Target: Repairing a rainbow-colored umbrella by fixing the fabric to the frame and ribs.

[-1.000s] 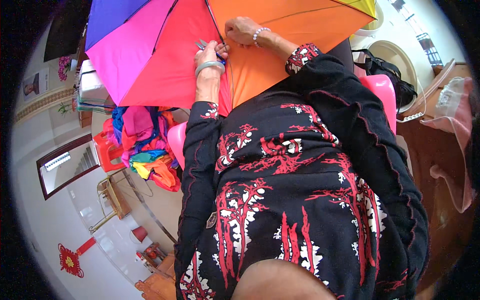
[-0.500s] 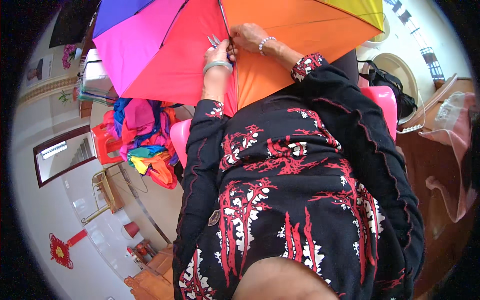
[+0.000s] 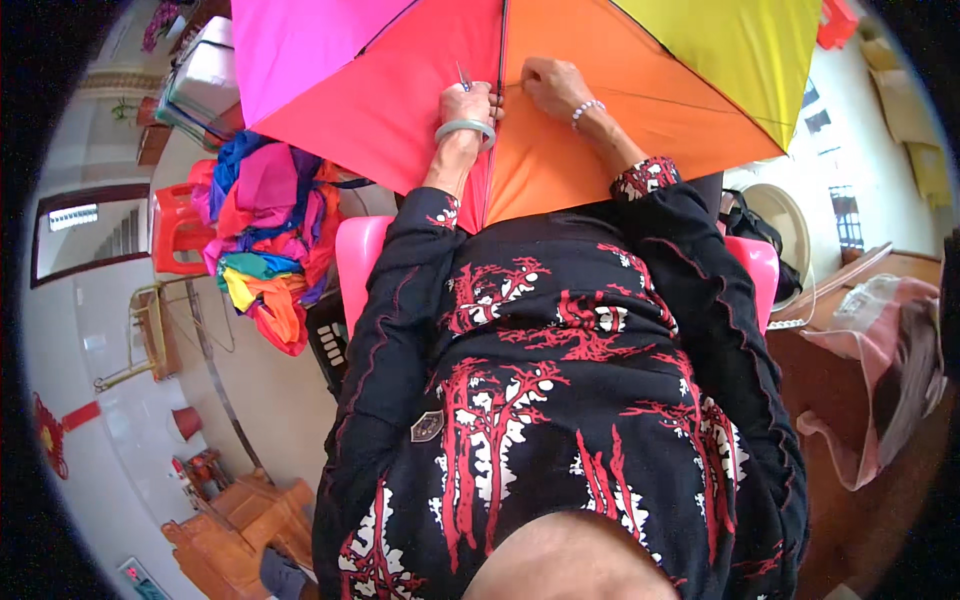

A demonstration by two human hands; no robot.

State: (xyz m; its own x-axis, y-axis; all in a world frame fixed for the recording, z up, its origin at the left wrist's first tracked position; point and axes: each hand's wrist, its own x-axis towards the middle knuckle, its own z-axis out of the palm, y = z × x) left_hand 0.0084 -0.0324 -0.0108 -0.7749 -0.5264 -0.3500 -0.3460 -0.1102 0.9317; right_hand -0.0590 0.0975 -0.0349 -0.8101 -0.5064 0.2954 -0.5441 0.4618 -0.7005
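The left hand is closed around a small pointed metal tool, whose slim tip juts forward past the knuckles; the fist hides the rest, so whether it has one blade or two cannot be told. Those fingers lie close by a dark rib of the umbrella canopy, right where the red panel meets the orange panel. Just across the rib, the right hand curls over the orange cloth, fingertips toward the seam; whether it pinches anything is too small to tell. The canopy spreads ahead of and to both sides of the grip, its near edge reaching the wearer's middle. The step in hand looks like fine handwork along this rib and seam, and the next move seems to call for steadying the cloth with the right hand while the tool's point stays clear of the fabric. Farther out, left of and behind the grip, a heap of coloured cloth hangs over a red plastic stool.
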